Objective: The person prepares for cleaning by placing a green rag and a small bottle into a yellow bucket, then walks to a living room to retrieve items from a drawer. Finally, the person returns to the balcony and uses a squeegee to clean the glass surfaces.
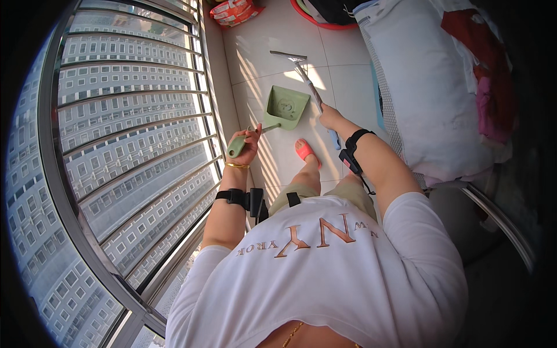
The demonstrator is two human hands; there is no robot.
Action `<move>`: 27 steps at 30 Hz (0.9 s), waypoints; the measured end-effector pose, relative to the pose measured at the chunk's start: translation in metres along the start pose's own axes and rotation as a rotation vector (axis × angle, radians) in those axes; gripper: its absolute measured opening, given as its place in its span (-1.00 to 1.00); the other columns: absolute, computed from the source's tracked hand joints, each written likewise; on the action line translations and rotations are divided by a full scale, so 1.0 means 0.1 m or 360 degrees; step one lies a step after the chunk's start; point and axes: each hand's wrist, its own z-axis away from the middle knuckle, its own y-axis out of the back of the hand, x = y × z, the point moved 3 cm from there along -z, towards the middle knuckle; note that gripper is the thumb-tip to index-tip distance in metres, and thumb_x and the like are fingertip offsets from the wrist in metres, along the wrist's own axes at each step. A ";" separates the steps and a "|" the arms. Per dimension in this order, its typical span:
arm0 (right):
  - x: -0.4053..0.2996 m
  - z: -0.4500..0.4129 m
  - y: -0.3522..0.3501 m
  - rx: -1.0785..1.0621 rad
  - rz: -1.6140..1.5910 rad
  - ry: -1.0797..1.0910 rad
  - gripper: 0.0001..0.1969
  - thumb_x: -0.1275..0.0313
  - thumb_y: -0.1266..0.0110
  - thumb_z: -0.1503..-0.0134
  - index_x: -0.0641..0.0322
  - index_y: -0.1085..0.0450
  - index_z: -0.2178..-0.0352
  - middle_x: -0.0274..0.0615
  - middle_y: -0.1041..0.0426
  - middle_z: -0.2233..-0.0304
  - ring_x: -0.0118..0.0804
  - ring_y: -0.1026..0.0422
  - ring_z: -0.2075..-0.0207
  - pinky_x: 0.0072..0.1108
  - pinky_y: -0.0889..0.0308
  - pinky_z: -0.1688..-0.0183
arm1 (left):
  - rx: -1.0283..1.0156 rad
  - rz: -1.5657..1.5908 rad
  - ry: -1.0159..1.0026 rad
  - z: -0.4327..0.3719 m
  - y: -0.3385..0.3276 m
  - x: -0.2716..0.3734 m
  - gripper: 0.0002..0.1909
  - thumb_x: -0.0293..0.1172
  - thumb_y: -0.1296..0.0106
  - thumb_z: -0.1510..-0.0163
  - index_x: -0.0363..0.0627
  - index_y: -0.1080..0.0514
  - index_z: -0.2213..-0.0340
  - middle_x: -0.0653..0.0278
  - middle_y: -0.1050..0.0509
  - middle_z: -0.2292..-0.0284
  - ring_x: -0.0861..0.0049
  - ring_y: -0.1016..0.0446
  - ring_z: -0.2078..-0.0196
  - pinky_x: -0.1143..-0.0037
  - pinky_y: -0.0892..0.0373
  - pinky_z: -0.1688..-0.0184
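My left hand (247, 145) grips the green handle of a long-handled dustpan. The green plastic dustpan (287, 106) is on or just above the tiled floor, its open edge pointing away from me, with small dark bits inside. My right hand (331, 117) is closed around the pole of a floor squeegee or similar flat-headed tool (310, 81). Its narrow head (288, 55) lies beyond the dustpan, and the blue end of the pole passes under my right forearm. A pink slipper (304, 149) on one foot shows below the dustpan.
Window bars (139, 92) and a sill run along the left. An orange-red package (235, 12) and a red basin (348, 27) stand at the far end. White bedding (417, 87) with red and pink cloth bulges over a mesh-sided holder on the right, beside a curved metal rail (500, 226).
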 end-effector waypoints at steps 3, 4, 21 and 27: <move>0.10 0.58 0.02 -0.0275 -0.0210 -0.0043 -0.55 0.53 0.21 0.14 0.30 -0.08 0.11 -0.11 -0.28 0.66 -0.30 -0.28 0.74 -0.49 -0.20 0.71 | 0.0023 -0.0013 -0.0057 0.02 -0.01 0.04 -0.63 -0.61 0.22 0.17 -0.50 -0.06 0.25 -0.12 -0.15 0.16 0.44 -0.36 0.50 0.64 -0.31 0.60; 0.09 0.80 0.18 -0.0506 -0.0465 -0.0145 -0.54 0.50 0.17 0.13 0.35 -0.09 0.11 -0.14 -0.27 0.68 -0.31 -0.29 0.71 -0.51 -0.21 0.67 | 0.0028 -0.0038 -0.0073 0.02 -0.05 0.03 -0.65 -0.61 0.22 0.18 -0.50 -0.07 0.27 -0.12 -0.15 0.16 0.44 -0.36 0.50 0.63 -0.31 0.60; 0.24 0.43 1.29 0.0390 -0.0903 -0.0379 -0.43 0.57 0.20 0.13 0.20 0.03 0.00 -0.31 -0.14 0.75 -0.49 -0.10 0.83 -0.61 -0.08 0.81 | 0.0224 -0.0578 0.0165 -0.61 -1.37 -0.10 -0.73 -0.51 0.26 0.05 -0.48 -0.14 0.30 -0.03 -0.23 0.20 0.61 -0.32 0.53 0.71 -0.32 0.61; 0.02 -0.40 1.57 0.0631 -0.1240 -0.0358 -0.81 0.56 0.22 0.13 0.20 -0.12 0.38 -0.27 -0.16 0.72 -0.45 -0.14 0.77 -0.61 -0.11 0.78 | 0.0225 -0.0684 0.0348 -1.36 -1.87 -0.06 -0.67 -0.49 0.27 0.02 -0.50 -0.09 0.22 -0.08 -0.22 0.20 0.57 -0.34 0.50 0.68 -0.32 0.59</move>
